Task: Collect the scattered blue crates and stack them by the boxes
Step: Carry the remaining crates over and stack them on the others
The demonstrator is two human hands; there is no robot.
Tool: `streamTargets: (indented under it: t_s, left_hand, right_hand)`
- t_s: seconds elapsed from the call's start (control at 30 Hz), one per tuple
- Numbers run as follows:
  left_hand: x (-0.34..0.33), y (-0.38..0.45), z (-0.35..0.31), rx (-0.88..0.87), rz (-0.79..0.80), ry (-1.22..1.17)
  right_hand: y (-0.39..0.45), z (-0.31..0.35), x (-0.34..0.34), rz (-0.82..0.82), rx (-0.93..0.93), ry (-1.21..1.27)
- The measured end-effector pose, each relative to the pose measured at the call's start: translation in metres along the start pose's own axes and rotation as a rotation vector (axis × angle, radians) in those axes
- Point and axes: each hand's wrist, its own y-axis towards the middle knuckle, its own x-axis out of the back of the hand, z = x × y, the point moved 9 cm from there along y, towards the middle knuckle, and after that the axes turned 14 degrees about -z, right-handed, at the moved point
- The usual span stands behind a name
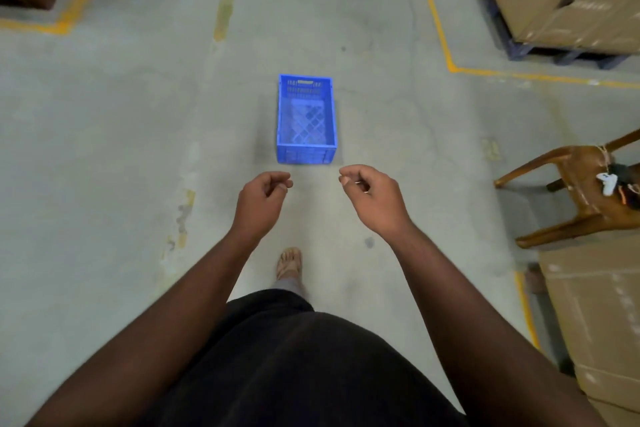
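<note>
Crate [307, 120] sits upright on the floor [138, 149], just ahead of both hands; left hand [262, 199] and right hand [372, 199] hang loosely curled, grasping nothing.

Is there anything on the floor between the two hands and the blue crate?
No, nothing visible. The blue crate stands alone on bare concrete just ahead of the left hand and the right hand. Both hands are empty. The wooden chair is off to the right, out of the way.
</note>
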Motion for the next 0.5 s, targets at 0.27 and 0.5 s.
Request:
streamTargets:
  t_s: [0.27,0.5]
  left_hand:
    - [-0.126,0.152,-0.05,0.064,0.046,0.058]
    - [-0.243,0.263,-0.069,0.142,-0.089,0.033]
  right_hand:
    - [0.216,-0.008,0.021,-0.008,-0.065,0.023]
    - [0.411,-0.044,-0.005,0.19,0.0,0.023]
